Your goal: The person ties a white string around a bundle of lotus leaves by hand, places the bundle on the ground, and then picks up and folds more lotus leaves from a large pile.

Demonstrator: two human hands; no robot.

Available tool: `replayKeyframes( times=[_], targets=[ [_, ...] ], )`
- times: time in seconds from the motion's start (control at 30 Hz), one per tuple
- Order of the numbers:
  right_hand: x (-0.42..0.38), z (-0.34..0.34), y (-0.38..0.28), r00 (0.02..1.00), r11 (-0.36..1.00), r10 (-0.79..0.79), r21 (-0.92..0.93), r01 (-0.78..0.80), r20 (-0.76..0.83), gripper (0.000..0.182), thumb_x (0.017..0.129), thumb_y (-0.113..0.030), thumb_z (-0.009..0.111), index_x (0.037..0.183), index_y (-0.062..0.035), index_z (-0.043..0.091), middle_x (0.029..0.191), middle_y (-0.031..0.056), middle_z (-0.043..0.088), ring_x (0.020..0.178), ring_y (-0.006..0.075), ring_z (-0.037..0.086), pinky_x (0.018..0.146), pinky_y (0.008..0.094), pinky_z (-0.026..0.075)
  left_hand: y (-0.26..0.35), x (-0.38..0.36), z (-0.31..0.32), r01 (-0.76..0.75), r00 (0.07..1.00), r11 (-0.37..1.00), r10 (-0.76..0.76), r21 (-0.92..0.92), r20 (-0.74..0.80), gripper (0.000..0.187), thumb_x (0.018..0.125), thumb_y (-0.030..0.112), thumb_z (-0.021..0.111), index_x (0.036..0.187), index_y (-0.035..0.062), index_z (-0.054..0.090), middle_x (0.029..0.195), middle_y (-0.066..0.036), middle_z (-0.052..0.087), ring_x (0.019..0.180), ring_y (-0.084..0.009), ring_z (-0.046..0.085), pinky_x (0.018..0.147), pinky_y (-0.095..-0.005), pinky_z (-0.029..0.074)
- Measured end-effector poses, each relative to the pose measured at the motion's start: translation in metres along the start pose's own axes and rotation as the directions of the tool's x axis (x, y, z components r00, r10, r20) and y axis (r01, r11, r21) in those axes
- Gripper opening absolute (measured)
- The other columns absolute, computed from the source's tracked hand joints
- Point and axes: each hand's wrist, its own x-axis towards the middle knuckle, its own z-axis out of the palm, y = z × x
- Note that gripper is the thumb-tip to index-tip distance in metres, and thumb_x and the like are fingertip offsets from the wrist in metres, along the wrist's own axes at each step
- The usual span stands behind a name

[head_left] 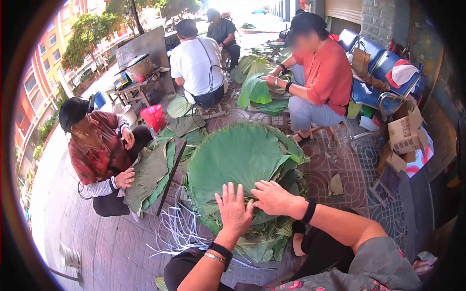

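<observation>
A wide round stack of green lotus-like leaves (233,157) lies in front of me. My left hand (234,209) rests on its near part, palm down with the fingers spread. Close beside it, my right hand (273,198) lies on the leaves too, its fingers apart and pointing left. The two hands nearly meet at the thumb of the left one. Neither hand shows anything held. Crumpled, drier leaf edges (262,242) show below the hands.
White strips (177,230) lie on the paving left of the stack. A person in a red patterned shirt (102,145) handles leaves on a board at left. Another in a red shirt (325,72) holds leaves. Cardboard boxes (407,131) and blue seats (374,53) stand right.
</observation>
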Motion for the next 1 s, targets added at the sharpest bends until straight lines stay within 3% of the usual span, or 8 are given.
replayKeyframes(
  times=[0.07, 0.1, 0.27, 0.47, 0.7, 0.8, 1.0],
  targets=[
    [-0.013, -0.014, -0.005, 0.999, 1.000, 0.011, 0.021, -0.011, -0.036, 0.037, 0.089, -0.026, 0.062, 0.115, -0.0004, 0.058, 0.121, 0.0213, 0.055, 0.126, 0.0400, 0.047, 0.104, 0.0515, 0.037, 0.007, 0.000, -0.001, -0.139, 0.988, 0.984, 0.145, -0.111, 0.046, 0.071, 0.091, 0.047, 0.057, 0.144, 0.0027, 0.041, 0.150, -0.028, 0.033, 0.142, -0.0426, 0.028, 0.114, -0.0651, 0.012],
    [-0.016, -0.018, -0.005, 0.996, 1.000, 0.018, -0.004, -0.018, -0.084, 0.037, 0.088, -0.025, 0.063, 0.115, -0.0006, 0.059, 0.121, 0.0210, 0.055, 0.125, 0.0396, 0.048, 0.103, 0.0504, 0.038, 0.011, -0.003, 0.001, -0.167, 0.984, 0.984, 0.171, -0.064, 0.059, 0.070, 0.091, 0.047, 0.059, 0.144, 0.0044, 0.041, 0.150, -0.028, 0.034, 0.142, -0.0420, 0.030, 0.114, -0.0647, 0.014],
    [-0.016, -0.015, 0.006, 0.980, 0.996, 0.030, -0.073, -0.045, -0.198, 0.030, 0.084, -0.020, 0.063, 0.108, -0.0018, 0.062, 0.110, 0.0181, 0.058, 0.116, 0.0368, 0.052, 0.100, 0.0493, 0.039, 0.016, 0.000, 0.017, -0.154, 0.987, 0.988, 0.154, -0.020, 0.033, 0.066, 0.090, 0.042, 0.062, 0.143, 0.0074, 0.043, 0.149, -0.027, 0.036, 0.139, -0.0419, 0.034, 0.112, -0.0637, 0.020],
    [-0.005, 0.001, 0.018, 1.000, 0.995, 0.022, -0.095, -0.022, -0.001, 0.032, 0.081, -0.014, 0.062, 0.110, -0.0008, 0.063, 0.109, 0.0163, 0.059, 0.111, 0.0336, 0.055, 0.094, 0.0459, 0.045, 0.015, 0.005, 0.030, -0.147, 0.988, 0.988, 0.144, 0.045, 0.057, 0.064, 0.090, 0.037, 0.063, 0.144, 0.0096, 0.042, 0.149, -0.026, 0.037, 0.139, -0.0418, 0.034, 0.111, -0.0640, 0.023],
    [-0.006, -0.001, 0.012, 0.990, 0.993, 0.097, -0.075, -0.089, 0.107, 0.036, 0.081, -0.013, 0.064, 0.114, 0.0009, 0.059, 0.109, 0.0156, 0.057, 0.109, 0.0319, 0.055, 0.088, 0.0436, 0.051, 0.010, 0.001, 0.042, -0.139, 0.981, 0.989, 0.132, 0.044, 0.140, 0.068, 0.090, 0.036, 0.063, 0.147, 0.0102, 0.037, 0.152, -0.026, 0.031, 0.143, -0.0426, 0.028, 0.112, -0.0652, 0.020],
    [-0.004, 0.009, 0.016, 0.992, 0.994, 0.101, -0.046, -0.097, 0.079, 0.038, 0.080, -0.013, 0.065, 0.114, 0.0014, 0.059, 0.109, 0.0157, 0.057, 0.108, 0.0323, 0.055, 0.088, 0.0434, 0.052, 0.007, 0.000, 0.046, -0.134, 0.977, 0.991, 0.127, 0.029, 0.171, 0.068, 0.090, 0.036, 0.062, 0.147, 0.0097, 0.035, 0.154, -0.027, 0.028, 0.144, -0.0431, 0.025, 0.112, -0.0655, 0.019],
    [0.000, -0.005, 0.006, 0.973, 0.989, 0.131, -0.100, -0.114, 0.189, 0.040, 0.084, -0.016, 0.065, 0.120, 0.0010, 0.060, 0.116, 0.0173, 0.059, 0.112, 0.0342, 0.057, 0.093, 0.0453, 0.050, 0.004, 0.001, 0.050, -0.143, 0.977, 0.990, 0.139, 0.013, 0.164, 0.068, 0.091, 0.037, 0.061, 0.147, 0.0088, 0.035, 0.153, -0.028, 0.028, 0.144, -0.0438, 0.025, 0.111, -0.0675, 0.019]
  ],
)
